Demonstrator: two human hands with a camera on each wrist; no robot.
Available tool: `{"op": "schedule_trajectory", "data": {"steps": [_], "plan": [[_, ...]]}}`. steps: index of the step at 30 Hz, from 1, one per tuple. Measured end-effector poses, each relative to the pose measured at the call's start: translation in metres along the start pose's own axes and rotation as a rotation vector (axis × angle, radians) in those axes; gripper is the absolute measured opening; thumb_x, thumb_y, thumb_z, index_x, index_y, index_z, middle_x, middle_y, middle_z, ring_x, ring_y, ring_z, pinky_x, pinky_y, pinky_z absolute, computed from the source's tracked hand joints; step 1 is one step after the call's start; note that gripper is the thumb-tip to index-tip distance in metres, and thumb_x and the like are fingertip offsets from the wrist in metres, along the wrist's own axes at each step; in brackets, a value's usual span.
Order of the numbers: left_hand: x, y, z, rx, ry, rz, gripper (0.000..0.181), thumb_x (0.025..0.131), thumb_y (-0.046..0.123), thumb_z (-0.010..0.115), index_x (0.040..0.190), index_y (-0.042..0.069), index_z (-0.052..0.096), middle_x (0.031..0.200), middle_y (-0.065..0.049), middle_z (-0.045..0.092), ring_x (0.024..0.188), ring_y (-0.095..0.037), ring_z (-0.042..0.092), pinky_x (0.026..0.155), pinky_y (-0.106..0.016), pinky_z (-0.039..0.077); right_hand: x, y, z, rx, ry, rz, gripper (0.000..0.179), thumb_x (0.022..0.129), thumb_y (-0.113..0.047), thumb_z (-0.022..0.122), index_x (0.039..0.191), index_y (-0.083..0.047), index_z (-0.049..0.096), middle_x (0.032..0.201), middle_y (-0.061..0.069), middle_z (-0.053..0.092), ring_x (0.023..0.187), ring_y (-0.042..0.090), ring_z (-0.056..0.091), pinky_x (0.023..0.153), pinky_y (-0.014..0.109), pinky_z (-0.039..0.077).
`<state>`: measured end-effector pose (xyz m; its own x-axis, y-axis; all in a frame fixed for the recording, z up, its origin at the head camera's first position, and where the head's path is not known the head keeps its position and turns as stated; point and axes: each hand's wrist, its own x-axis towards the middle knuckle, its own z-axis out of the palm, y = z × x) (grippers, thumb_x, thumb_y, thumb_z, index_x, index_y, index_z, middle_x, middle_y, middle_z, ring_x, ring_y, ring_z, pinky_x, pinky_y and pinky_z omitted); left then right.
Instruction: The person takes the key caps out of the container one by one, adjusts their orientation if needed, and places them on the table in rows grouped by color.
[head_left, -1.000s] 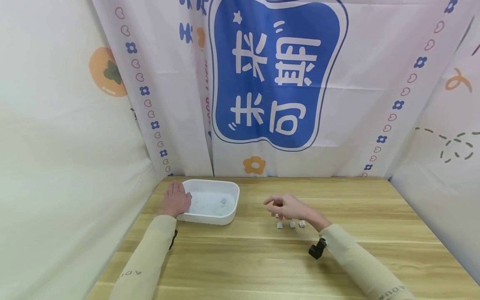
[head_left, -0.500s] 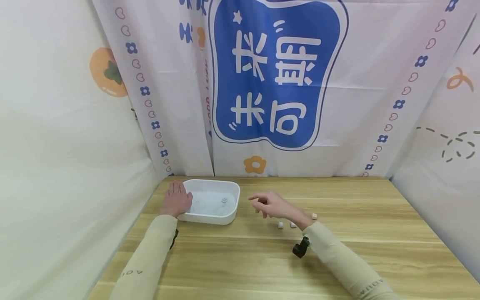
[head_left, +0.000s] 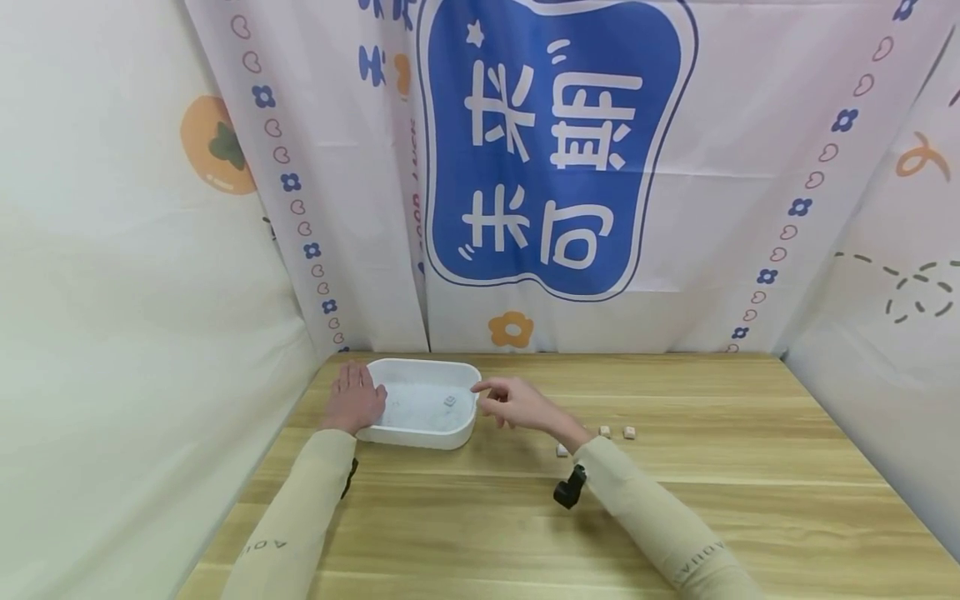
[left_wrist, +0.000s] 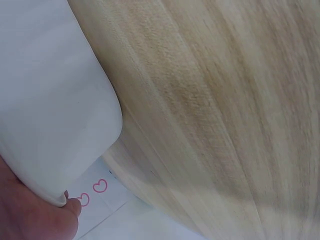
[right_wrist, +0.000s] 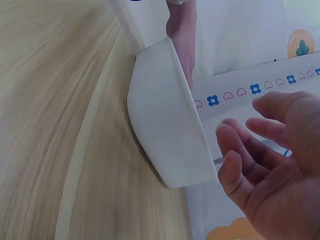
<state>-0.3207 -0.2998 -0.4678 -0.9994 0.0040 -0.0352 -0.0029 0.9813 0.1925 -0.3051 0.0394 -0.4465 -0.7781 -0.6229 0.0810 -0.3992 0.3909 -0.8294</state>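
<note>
A white plastic tub (head_left: 420, 438) stands at the back left of the table, with a small pale keycap (head_left: 449, 401) visible inside. My left hand (head_left: 356, 400) holds its left end, the thumb over the rim and the fingers along the outside; the left wrist view shows part of this hand (left_wrist: 37, 212) at the rim. At the tub's right rim, my right hand (head_left: 517, 403) has its index finger and thumb bent toward each other. The right wrist view shows curled fingers (right_wrist: 242, 145) beside the tub. I cannot tell whether a small piece is between the fingertips.
More keycaps lie on the wooden table (head_left: 450, 533): a white one (head_left: 562, 451) near my right wrist, and two pale ones (head_left: 629, 433) farther right. Behind the table hangs a white cloth with a blue panel (head_left: 555, 150). A white side sheet (head_left: 150, 333) borders the left.
My right hand has moved left from over the keycaps to the tub's right rim, uncovering keycaps on the right. The left hand and the tub have stayed in place.
</note>
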Motion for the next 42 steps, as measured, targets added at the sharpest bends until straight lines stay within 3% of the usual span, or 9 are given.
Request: {"op": "schedule_trajectory", "data": {"steps": [4, 7, 14, 18, 24, 29, 42], "plan": [[-0.001, 0.001, 0.000, 0.003, 0.002, 0.001, 0.072, 0.103, 0.034, 0.023, 0.150, -0.016, 0.003, 0.158, -0.038, -0.005, 0.148, -0.052, -0.004, 0.122, -0.061, 0.001, 0.012, -0.001, 0.007, 0.007, -0.013, -0.008, 0.036, 0.097, -0.030, 0.058, 0.129, -0.015, 0.063, 0.097, 0.019, 0.071, 0.073, 0.041, 0.067, 0.049, 0.029, 0.051], [-0.001, 0.001, 0.001, 0.001, -0.006, -0.002, 0.072, 0.103, 0.034, 0.021, 0.150, -0.016, 0.000, 0.158, -0.037, -0.007, 0.148, -0.052, -0.007, 0.122, -0.061, 0.000, 0.020, -0.001, 0.012, 0.010, -0.008, -0.012, 0.034, 0.096, -0.029, 0.059, 0.127, -0.014, 0.063, 0.095, 0.017, 0.071, 0.073, 0.043, 0.067, 0.049, 0.028, 0.051], [-0.001, 0.003, 0.000, -0.001, -0.008, 0.004, 0.070, 0.103, 0.032, 0.022, 0.150, -0.017, 0.005, 0.157, -0.039, -0.004, 0.147, -0.053, -0.006, 0.122, -0.062, 0.000, 0.036, -0.003, 0.021, -0.021, 0.013, -0.001, 0.032, 0.097, -0.027, 0.059, 0.126, -0.015, 0.064, 0.094, 0.011, 0.071, 0.071, 0.040, 0.068, 0.053, 0.039, 0.056], [-0.002, 0.003, -0.003, 0.000, -0.012, -0.001, 0.070, 0.104, 0.032, 0.021, 0.150, -0.017, 0.004, 0.157, -0.038, -0.005, 0.147, -0.052, -0.007, 0.122, -0.061, 0.000, 0.044, -0.007, 0.026, -0.039, 0.023, -0.004, 0.031, 0.097, -0.026, 0.058, 0.126, -0.014, 0.064, 0.097, 0.013, 0.072, 0.070, 0.037, 0.069, 0.053, 0.034, 0.056], [-0.002, 0.003, -0.004, -0.002, -0.016, -0.004, 0.070, 0.103, 0.032, 0.022, 0.150, -0.016, 0.004, 0.157, -0.038, -0.007, 0.147, -0.052, -0.008, 0.122, -0.061, -0.001, 0.059, -0.013, 0.035, -0.039, 0.040, -0.014, 0.030, 0.097, -0.023, 0.058, 0.125, -0.012, 0.064, 0.100, 0.018, 0.072, 0.063, 0.014, 0.065, 0.056, 0.033, 0.057], [-0.001, 0.002, -0.002, -0.007, -0.009, -0.004, 0.070, 0.103, 0.033, 0.022, 0.150, -0.016, 0.004, 0.158, -0.038, -0.004, 0.148, -0.052, -0.008, 0.122, -0.061, -0.001, 0.072, -0.018, 0.041, -0.051, 0.051, 0.016, 0.030, 0.097, -0.023, 0.058, 0.125, -0.011, 0.063, 0.102, 0.022, 0.071, 0.066, 0.020, 0.067, 0.051, 0.026, 0.053], [0.002, 0.000, 0.001, 0.010, -0.014, -0.010, 0.070, 0.103, 0.033, 0.022, 0.150, -0.016, 0.003, 0.158, -0.037, -0.005, 0.148, -0.052, -0.007, 0.122, -0.061, 0.002, 0.092, -0.018, 0.054, -0.154, 0.073, 0.115, 0.034, 0.092, -0.012, 0.062, 0.125, 0.000, 0.062, 0.080, 0.005, 0.070, 0.061, 0.021, 0.068, 0.048, 0.024, 0.055]]}}
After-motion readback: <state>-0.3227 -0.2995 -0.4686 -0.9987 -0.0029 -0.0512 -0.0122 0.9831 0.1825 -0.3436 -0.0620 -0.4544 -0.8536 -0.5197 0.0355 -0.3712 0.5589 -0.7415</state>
